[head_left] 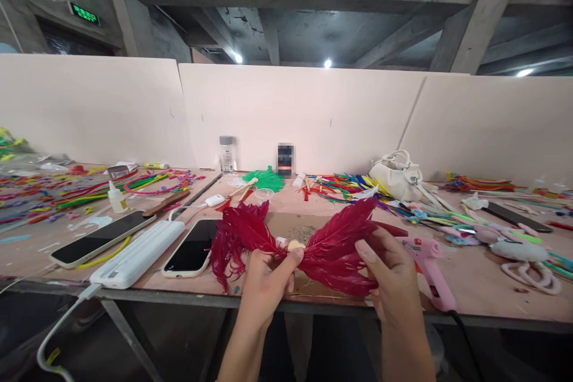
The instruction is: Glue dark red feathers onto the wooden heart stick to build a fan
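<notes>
Dark red feathers [338, 245] fan out to both sides above the table's front edge. At their middle, where they come together, my left hand [268, 280] is closed in a pinch. A small pale beige piece [295, 245] shows just above that thumb; what it belongs to is hidden. My right hand [394, 268] holds the outer edge of the right-hand feathers between thumb and fingers. Some of its fingers are hidden behind them. Just right of this hand lies a pink glue gun [432, 265] with a black cord. Brown cardboard [308, 221] lies beneath the feathers.
Phones [192, 250] and a white power bank [138, 253] with a cable lie to the left. Behind are a bottle [227, 156], green feathers [267, 179], colourful feathers [342, 185] and a white bag [396, 176]. A pale partition [277, 107] closes the table's back.
</notes>
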{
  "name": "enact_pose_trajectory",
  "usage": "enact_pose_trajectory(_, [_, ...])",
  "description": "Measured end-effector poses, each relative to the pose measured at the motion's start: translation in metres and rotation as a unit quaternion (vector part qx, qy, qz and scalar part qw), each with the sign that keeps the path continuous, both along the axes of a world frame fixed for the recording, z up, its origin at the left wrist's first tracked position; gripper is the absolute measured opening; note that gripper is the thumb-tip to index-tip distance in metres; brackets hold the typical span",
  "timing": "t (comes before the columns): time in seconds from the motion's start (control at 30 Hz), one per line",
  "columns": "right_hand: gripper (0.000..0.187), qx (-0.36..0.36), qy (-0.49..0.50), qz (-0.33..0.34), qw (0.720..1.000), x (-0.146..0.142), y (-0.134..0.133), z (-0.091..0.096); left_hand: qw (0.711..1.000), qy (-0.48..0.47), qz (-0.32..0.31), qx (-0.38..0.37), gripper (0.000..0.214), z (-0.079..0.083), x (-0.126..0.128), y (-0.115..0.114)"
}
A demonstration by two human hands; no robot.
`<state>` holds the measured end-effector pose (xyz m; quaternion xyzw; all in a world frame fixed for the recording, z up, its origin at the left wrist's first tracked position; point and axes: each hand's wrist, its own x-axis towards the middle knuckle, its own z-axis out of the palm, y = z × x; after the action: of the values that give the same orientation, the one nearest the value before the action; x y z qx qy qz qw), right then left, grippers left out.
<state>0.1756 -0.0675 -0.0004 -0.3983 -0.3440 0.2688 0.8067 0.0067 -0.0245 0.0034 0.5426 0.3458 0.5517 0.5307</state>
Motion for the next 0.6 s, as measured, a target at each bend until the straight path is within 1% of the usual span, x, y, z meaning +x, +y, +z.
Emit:
enact_pose_trajectory(0.1, [0.039,-0.003,0.008,0.029,1.0,-0.004,-0.002,0.004,1.0,0.005,-0.002,0.005,0.043,0.0,0.001,-0.002])
enact_pose_trajectory(0.23, [0.031,0.005,0.007,0.02,1.0,-0.01,-0.002,0.007,0.999,0.024,0.014,0.017,0.052,0.0,0.001,-0.002])
enact_pose_trajectory(0.37, [0.031,0.015,0.02,0.027,0.999,-0.012,0.0,0.005,0.999,0.032,0.032,0.023,0.056,0.0,0.001,-0.001])
enact_pose_trajectory(0.47, [0.031,0.014,0.008,0.02,1.0,-0.011,0.002,0.003,0.998,0.024,0.046,0.022,0.056,0.001,0.002,-0.001])
enact_pose_trajectory(0.6, [0.035,0.019,0.013,0.008,1.0,-0.012,0.002,0.003,0.999,0.027,0.039,0.023,0.057,0.001,0.002,-0.001])
